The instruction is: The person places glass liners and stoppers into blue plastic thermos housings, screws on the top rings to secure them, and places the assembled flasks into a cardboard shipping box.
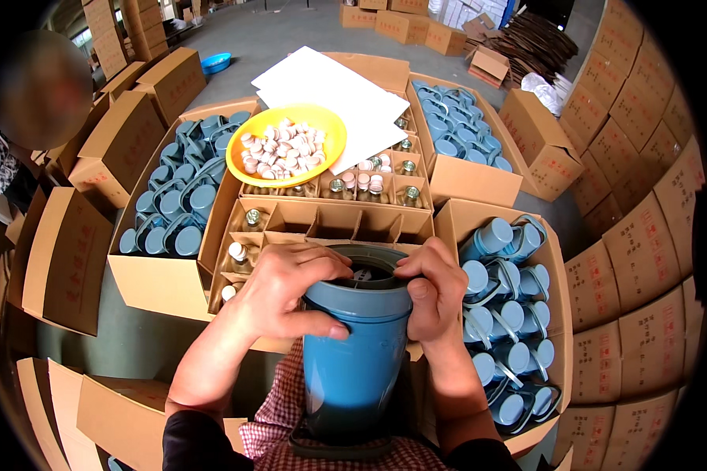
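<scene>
A blue thermos casing (353, 353) stands upright against my checked apron, its dark grey ringed mouth turned up toward me. My left hand (287, 286) grips the left side of its rim, the thumb low on the outer wall and the fingers curled over the top edge. On the opposite side my right hand (436, 290) is closed round the rim, fingers bent in toward the mouth. Something pale shows deep within the opening, too dim to name. Just beyond my hands is a divided carton (338, 210) with several glass bottles in its cells.
A yellow basin (334, 149) full of pinkish-white caps (279, 153) rests on the cartons beside white sheets (322, 86). Open boxes of blue lidded thermos parts (184, 196) flank me on both sides. Stacked brown cartons (644, 298) line the right. Another person (8, 169) is at far left.
</scene>
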{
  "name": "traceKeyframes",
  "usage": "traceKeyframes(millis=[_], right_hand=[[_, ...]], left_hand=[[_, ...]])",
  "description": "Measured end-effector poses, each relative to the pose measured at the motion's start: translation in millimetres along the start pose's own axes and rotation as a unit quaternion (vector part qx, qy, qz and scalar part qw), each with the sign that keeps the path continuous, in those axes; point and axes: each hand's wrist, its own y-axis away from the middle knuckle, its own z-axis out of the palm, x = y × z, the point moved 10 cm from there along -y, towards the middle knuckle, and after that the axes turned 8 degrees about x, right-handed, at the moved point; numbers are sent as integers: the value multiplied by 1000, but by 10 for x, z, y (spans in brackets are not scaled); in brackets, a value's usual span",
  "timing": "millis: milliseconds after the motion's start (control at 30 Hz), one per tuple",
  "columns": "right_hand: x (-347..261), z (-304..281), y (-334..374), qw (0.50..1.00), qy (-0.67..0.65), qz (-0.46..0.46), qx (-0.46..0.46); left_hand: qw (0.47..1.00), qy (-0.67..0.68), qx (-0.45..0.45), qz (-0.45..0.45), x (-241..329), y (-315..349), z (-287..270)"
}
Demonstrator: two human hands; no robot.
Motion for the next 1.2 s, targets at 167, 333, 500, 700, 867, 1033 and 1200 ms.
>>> traceKeyframes(millis=[167,333,500,700,867,1033,1200], right_hand=[[-88,-37,-30,999,-23,-15,21],[-203,-133,-5,978,-189,22,90],[-192,-235,23,891,-438,64,101],[-268,-133,94,797,-591,100,72],[-73,23,201,909,-373,152,105],[85,510,214,958,-204,195,58],[126,789,178,964,-142,225,16]], left_hand=[[987,4,-158,-39,134,-235,10],[941,119,-298,-111,-46,-398,359],[923,154,-349,55,699,-532,460],[917,97,-387,10,992,-458,658],[918,-161,-300,-205,305,-307,490],[852,-296,-283,-326,-454,16,272],[824,-286,-282,-399,-651,130,81]])
